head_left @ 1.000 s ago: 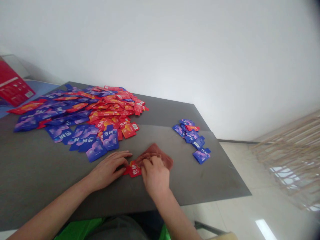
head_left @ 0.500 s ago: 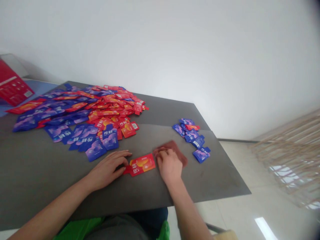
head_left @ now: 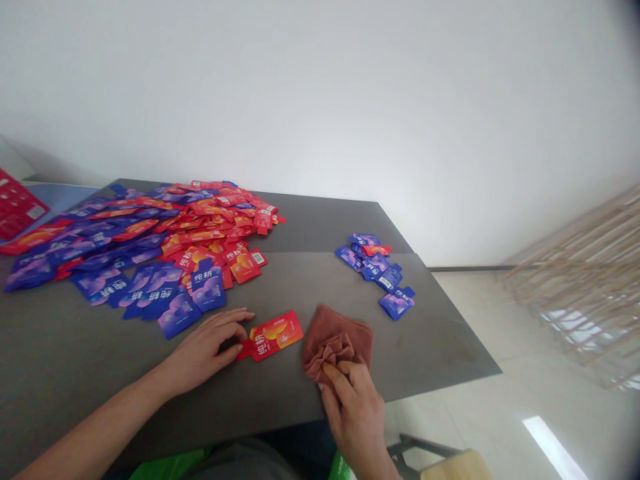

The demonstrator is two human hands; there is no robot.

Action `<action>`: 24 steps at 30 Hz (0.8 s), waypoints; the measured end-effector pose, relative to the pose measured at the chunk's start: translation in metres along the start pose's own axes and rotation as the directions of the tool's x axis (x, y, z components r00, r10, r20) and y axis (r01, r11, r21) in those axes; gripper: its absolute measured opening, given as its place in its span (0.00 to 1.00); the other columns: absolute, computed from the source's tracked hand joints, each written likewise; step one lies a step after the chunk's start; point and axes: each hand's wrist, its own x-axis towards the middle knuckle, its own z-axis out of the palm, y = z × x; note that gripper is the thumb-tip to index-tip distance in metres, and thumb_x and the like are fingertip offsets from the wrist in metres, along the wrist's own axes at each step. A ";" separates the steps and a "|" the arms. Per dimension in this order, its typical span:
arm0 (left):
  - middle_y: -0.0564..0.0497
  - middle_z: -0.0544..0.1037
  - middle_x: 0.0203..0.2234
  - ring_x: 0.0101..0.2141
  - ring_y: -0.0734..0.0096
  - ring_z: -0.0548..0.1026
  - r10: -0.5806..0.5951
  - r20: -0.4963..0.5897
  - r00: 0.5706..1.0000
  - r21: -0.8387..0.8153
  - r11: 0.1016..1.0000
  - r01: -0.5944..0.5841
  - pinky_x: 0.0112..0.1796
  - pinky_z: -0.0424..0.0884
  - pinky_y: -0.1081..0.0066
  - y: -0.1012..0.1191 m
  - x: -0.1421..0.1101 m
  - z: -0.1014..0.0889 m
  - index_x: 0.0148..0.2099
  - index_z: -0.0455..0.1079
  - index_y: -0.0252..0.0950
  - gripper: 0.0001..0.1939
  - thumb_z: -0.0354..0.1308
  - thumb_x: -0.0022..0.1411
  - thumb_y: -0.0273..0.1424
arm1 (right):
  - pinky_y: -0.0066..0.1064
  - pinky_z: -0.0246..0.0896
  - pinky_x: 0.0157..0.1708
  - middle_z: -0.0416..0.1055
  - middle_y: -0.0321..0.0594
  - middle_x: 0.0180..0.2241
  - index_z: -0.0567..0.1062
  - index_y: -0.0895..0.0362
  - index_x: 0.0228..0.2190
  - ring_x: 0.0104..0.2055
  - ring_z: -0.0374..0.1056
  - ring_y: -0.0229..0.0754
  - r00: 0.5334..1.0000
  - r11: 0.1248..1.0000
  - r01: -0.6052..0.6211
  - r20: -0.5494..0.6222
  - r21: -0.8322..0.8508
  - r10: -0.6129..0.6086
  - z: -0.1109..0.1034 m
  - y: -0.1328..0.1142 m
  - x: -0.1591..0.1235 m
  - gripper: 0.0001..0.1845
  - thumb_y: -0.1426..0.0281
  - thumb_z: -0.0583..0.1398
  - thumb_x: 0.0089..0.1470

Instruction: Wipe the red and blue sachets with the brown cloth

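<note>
A flat red pouch [head_left: 277, 335] with orange fruit print lies on the table in front of me. At its narrow neck end, my left hand [head_left: 213, 347] holds it between thumb and forefinger, the other fingers curved over the tabletop. To the right of the pouch, my right hand [head_left: 355, 403] is closed on a brown cloth [head_left: 350, 327], bunched into folds under the fingertips. The cloth's far part lies spread on the table, a small gap away from the pouch.
A big heap of red and purple pouches [head_left: 200, 220] covers the left of the grey table [head_left: 300, 233]. Several mostly purple pouches [head_left: 375, 263] lie in a small group at the right. A red box [head_left: 17, 203] stands far left. Beyond the right edge are bamboo-like poles [head_left: 590, 280] and a stool [head_left: 455, 463].
My right hand has drawn the brown cloth toward me, bunching it up. The left hand stays at the red pouch's neck. The view has shifted slightly.
</note>
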 end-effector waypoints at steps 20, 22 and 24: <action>0.35 0.70 0.61 0.62 0.46 0.69 -0.119 0.312 0.943 0.269 0.963 0.033 0.62 0.65 0.57 0.068 0.055 -0.020 0.57 0.71 0.32 0.28 0.66 0.57 0.38 | 0.38 0.69 0.44 0.72 0.43 0.44 0.76 0.51 0.51 0.47 0.68 0.47 0.994 0.998 0.057 -0.092 0.024 -0.055 0.007 0.000 0.007 0.13 0.71 0.59 0.65; 0.34 0.66 0.65 0.65 0.47 0.66 -0.129 0.309 0.942 0.252 0.966 0.050 0.64 0.62 0.58 0.063 0.051 -0.018 0.56 0.70 0.33 0.27 0.67 0.56 0.38 | 0.38 0.68 0.45 0.72 0.43 0.44 0.76 0.51 0.50 0.47 0.68 0.47 0.995 0.998 0.054 -0.090 0.028 -0.051 0.007 0.000 0.007 0.13 0.71 0.59 0.65; 0.35 0.62 0.68 0.67 0.47 0.63 -0.138 0.340 0.930 0.243 0.969 0.055 0.64 0.61 0.58 0.057 0.049 -0.020 0.52 0.70 0.35 0.24 0.68 0.55 0.36 | 0.38 0.68 0.44 0.72 0.43 0.43 0.77 0.51 0.49 0.46 0.68 0.47 0.995 0.998 0.054 -0.091 0.035 -0.051 0.006 -0.001 0.007 0.12 0.71 0.59 0.65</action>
